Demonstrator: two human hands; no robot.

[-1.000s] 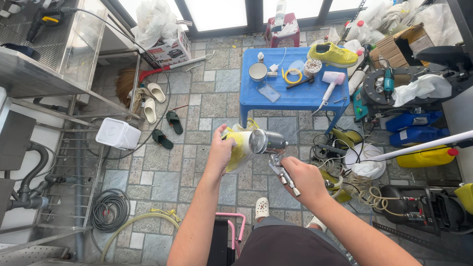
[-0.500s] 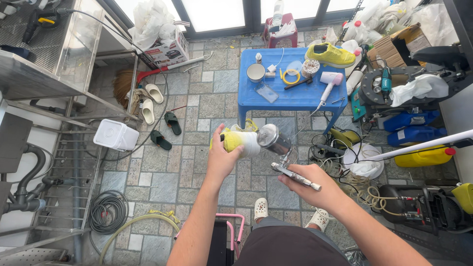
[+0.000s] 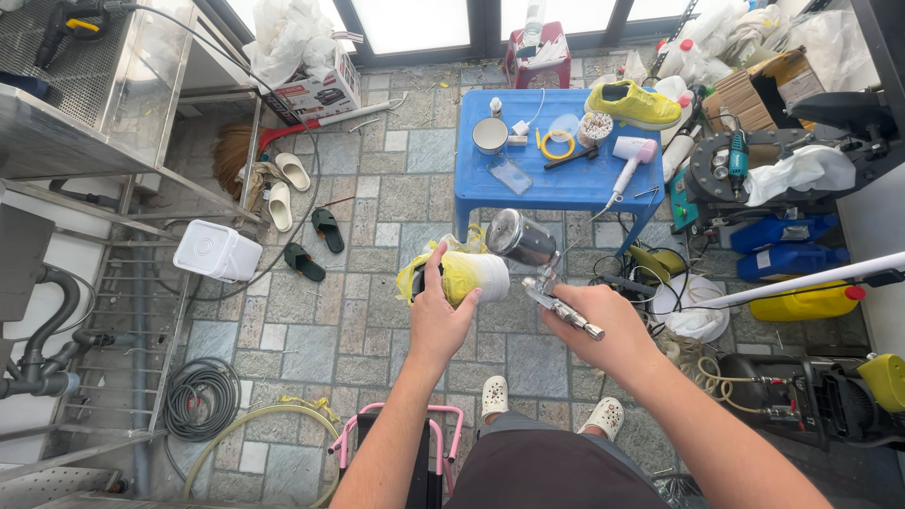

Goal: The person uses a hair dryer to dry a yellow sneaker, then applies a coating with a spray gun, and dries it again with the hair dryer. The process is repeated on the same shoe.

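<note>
A yellow shoe (image 3: 452,275) is gripped in the left hand (image 3: 441,316), fingers curled round it, held above the tiled floor (image 3: 377,311) just in front of the blue table (image 3: 556,184). A spray gun (image 3: 551,287) is clasped in the right hand (image 3: 599,325), its metal cup (image 3: 520,236) tilted toward the shoe, nearly touching it. A second yellow shoe (image 3: 633,104) and a hairdryer (image 3: 630,155) are seen on the table.

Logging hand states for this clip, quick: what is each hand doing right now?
Left hand: closed around a white container wrapped in yellow cloth.
Right hand: closed around a metal spray gun with a shiny cup.
</note>
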